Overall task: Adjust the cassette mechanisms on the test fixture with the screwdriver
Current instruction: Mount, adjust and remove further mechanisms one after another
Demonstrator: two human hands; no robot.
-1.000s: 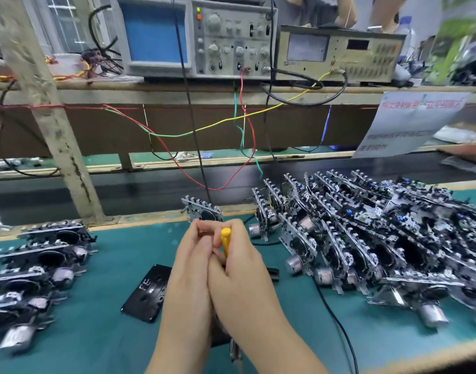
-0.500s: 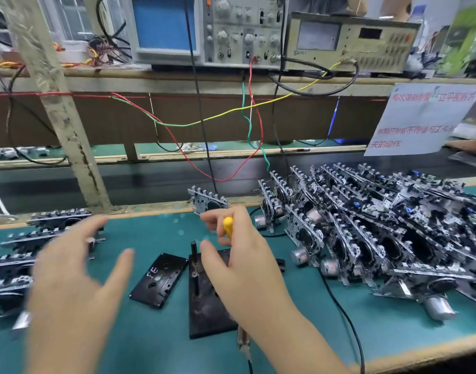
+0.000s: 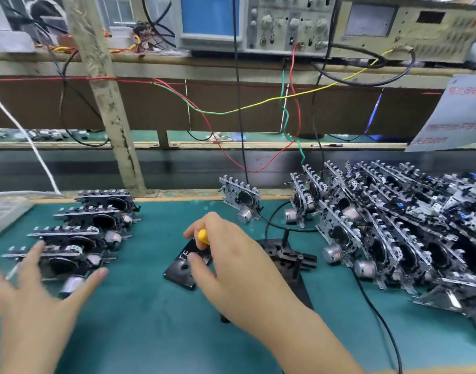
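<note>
My right hand [image 3: 231, 265] grips a yellow-handled screwdriver [image 3: 203, 237] above the green bench mat, just left of the black test fixture [image 3: 288, 261], which carries no mechanism. A black cassette [image 3: 184, 267] lies flat under that hand. My left hand [image 3: 34, 298] is open with fingers spread, blurred, hovering over the nearest of the cassette mechanisms [image 3: 69, 255] stacked in a row at the left. One mechanism [image 3: 241, 198] stands alone behind the fixture.
A large heap of cassette mechanisms [image 3: 393, 225] fills the right of the mat. A black cable [image 3: 377, 314] runs from the fixture to the front edge. An oscilloscope [image 3: 247, 20] and a meter [image 3: 404, 25] sit on the shelf, with coloured wires [image 3: 258, 103] hanging down.
My left hand left the right hand and swept out to the left, over the row of mechanisms. The right hand kept the screwdriver and the view shifted left.
</note>
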